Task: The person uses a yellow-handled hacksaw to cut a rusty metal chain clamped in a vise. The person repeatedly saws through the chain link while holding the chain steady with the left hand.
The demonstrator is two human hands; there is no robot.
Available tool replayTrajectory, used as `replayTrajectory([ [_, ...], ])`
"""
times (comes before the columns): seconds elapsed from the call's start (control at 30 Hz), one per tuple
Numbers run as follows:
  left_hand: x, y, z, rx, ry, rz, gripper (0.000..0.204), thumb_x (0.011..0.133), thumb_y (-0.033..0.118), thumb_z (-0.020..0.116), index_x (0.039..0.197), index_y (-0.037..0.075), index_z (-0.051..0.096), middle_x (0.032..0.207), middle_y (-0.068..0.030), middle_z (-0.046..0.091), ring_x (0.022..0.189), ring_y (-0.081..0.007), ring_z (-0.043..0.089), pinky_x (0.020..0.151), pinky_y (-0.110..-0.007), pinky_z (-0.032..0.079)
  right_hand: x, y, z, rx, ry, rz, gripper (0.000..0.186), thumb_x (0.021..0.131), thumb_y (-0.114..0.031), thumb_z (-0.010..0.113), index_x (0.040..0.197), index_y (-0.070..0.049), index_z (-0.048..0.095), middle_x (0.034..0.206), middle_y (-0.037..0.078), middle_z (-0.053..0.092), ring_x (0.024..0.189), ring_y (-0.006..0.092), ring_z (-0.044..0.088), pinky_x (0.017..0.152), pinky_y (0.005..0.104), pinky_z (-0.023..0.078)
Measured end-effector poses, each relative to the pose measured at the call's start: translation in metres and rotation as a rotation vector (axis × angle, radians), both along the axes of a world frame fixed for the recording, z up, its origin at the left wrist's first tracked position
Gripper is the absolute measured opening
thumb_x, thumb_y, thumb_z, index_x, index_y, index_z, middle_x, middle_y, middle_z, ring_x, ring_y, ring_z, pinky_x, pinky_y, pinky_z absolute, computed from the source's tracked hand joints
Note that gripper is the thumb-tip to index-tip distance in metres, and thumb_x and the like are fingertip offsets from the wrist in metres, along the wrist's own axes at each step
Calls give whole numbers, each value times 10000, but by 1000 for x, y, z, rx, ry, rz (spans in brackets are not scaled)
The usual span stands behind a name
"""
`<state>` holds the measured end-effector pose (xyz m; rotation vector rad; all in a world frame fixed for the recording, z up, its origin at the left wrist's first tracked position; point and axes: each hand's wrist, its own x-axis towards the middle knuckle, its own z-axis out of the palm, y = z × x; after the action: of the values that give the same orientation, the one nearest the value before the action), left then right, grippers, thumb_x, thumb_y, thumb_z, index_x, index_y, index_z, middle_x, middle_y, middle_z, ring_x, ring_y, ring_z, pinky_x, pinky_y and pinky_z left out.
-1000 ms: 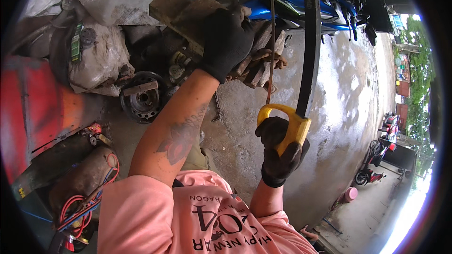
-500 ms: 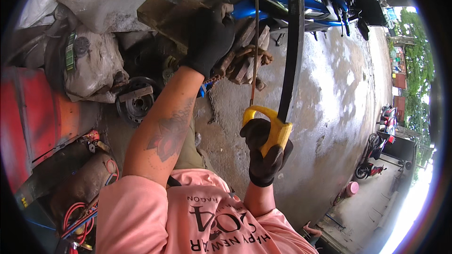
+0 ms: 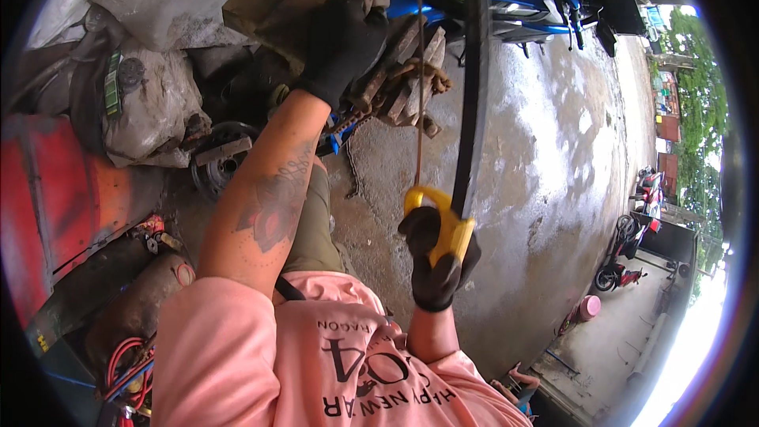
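Observation:
My right hand [image 3: 435,269], in a black glove, is wrapped round the yellow handle of a hacksaw [image 3: 453,239]. Its black frame and thin rusty blade run away from me, past the upper edge of the view. My left hand [image 3: 344,47], also gloved in black, is closed on a wooden block [image 3: 265,16] at the upper left. Between that hand and the blade lies a pile of rough wood pieces [image 3: 413,83] with a rusty chain or rope around it. Where the blade meets any wood cannot be made out.
Pale sacks [image 3: 150,103] are heaped on the left, near a red painted panel [image 3: 67,190]. Beside my left forearm lie a wheel rim [image 3: 209,170] and red hoses [image 3: 126,364]. A blue motorcycle [image 3: 506,4] stands beyond the saw; wet concrete floor [image 3: 538,174] stretches right.
The hacksaw and my right hand have shifted a little left in the view. My left hand keeps its hold on the wooden block; the whole view has moved slightly.

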<state>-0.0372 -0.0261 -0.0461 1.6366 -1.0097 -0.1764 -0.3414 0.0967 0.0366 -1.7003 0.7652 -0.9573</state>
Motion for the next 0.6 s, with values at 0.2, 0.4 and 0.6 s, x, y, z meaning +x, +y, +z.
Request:
replayTrajectory([
  [0.2,-2,-2,4,56,-9,13,249,1032,129,592,1207,39,744,1011,-87,777,914,-136,699,862,-308,540,-21,19,-4,53,6,-44,731,1014,-696,512,819,6,572,724,120,600,688,281,629,617,395,482],
  [0.4,0,-4,3,-79,-38,131,220,927,336,638,982,199,802,864,-148,763,815,-381,744,763,-493,586,-26,24,-10,-12,-11,-8,675,1043,-653,473,830,-25,600,735,109,634,679,276,656,612,400,502],
  [0.6,2,-1,14,-17,-9,134,240,951,326,633,1003,159,796,912,-150,775,873,-357,755,812,-469,592,-15,-17,-39,-344,224,137,765,982,-739,496,763,-13,595,724,107,644,680,304,674,699,449,544],
])
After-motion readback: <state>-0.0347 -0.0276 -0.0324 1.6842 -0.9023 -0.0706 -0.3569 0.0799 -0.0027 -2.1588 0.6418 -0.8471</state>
